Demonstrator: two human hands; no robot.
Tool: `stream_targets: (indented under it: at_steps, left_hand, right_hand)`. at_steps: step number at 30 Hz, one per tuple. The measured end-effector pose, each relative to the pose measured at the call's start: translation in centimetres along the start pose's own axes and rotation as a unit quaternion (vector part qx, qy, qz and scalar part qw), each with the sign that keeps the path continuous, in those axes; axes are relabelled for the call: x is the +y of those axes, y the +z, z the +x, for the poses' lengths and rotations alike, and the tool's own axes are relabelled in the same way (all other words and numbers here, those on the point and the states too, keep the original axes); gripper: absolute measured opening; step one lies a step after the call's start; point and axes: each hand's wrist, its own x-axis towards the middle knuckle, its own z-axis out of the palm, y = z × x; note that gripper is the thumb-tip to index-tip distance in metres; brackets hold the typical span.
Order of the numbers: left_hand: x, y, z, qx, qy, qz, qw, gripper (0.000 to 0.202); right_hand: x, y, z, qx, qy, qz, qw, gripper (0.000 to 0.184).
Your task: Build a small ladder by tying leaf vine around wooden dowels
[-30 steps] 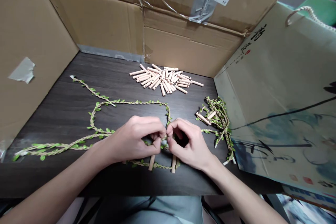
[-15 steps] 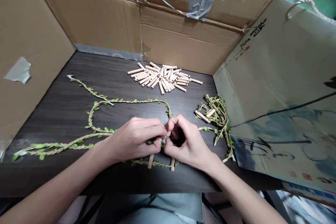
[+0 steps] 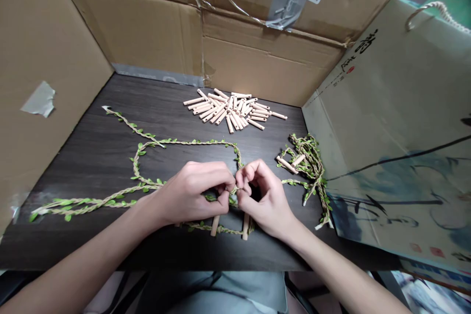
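Observation:
My left hand (image 3: 200,191) and my right hand (image 3: 263,196) meet near the front of the dark table, fingers pinched on a braided leafy cord (image 3: 198,143). That cord, tan with small green leaves, loops up and left across the table from between my fingertips. Below the hands, a wooden stick (image 3: 215,225) and a second wooden stick (image 3: 245,226) hang down to a lower stretch of leafy cord (image 3: 230,231). Their upper ends are hidden by my hands. Doubled cord strands (image 3: 84,204) run left to taped ends.
A pile of short wooden sticks with end holes (image 3: 235,110) lies at the back. On the right sits a bundle of leafy cord (image 3: 309,157) with a couple of sticks. Cardboard walls (image 3: 140,24) stand behind and left, a paper bag (image 3: 386,147) at right.
The fingertips have parted slightly, and a bit of cord now shows between them. The whole view has shifted a little; the pile and bundle lie as before.

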Motion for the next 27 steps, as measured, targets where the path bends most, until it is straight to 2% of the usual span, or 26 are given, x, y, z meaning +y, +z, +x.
stream_targets:
  at_steps: [5, 9, 12, 16, 21, 27]
  left_hand:
    - [0.21, -0.33, 0.23, -0.032, -0.005, -0.015, 0.999, 0.018]
    - [0.14, -0.37, 0.16, -0.046, 0.015, 0.033, 0.998, 0.021]
    - [-0.04, -0.34, 0.06, -0.032, 0.028, 0.06, 0.997, 0.018]
    - [-0.13, -0.1, 0.06, -0.001, -0.016, 0.009, 1.0, 0.014]
    - [0.15, 0.13, 0.45, 0.031, -0.084, -0.05, 0.995, 0.012]
    - [0.41, -0.22, 1.01, 0.015, -0.171, -0.124, 0.977, 0.01]
  right_hand:
    - [-0.4, -0.83, -0.1, -0.034, -0.039, -0.122, 0.991, 0.036]
    - [-0.51, -0.92, -0.13, -0.028, -0.028, -0.136, 0.99, 0.033]
    - [-0.49, -0.75, -0.11, -0.014, -0.02, -0.134, 0.991, 0.03]
    - [-0.48, -0.42, -0.09, 0.03, -0.005, -0.112, 0.993, 0.028]
    - [-0.64, -0.19, -0.01, 0.069, 0.026, -0.035, 0.997, 0.025]
    - [-0.71, -0.19, 0.36, 0.076, 0.088, 0.045, 0.992, 0.028]
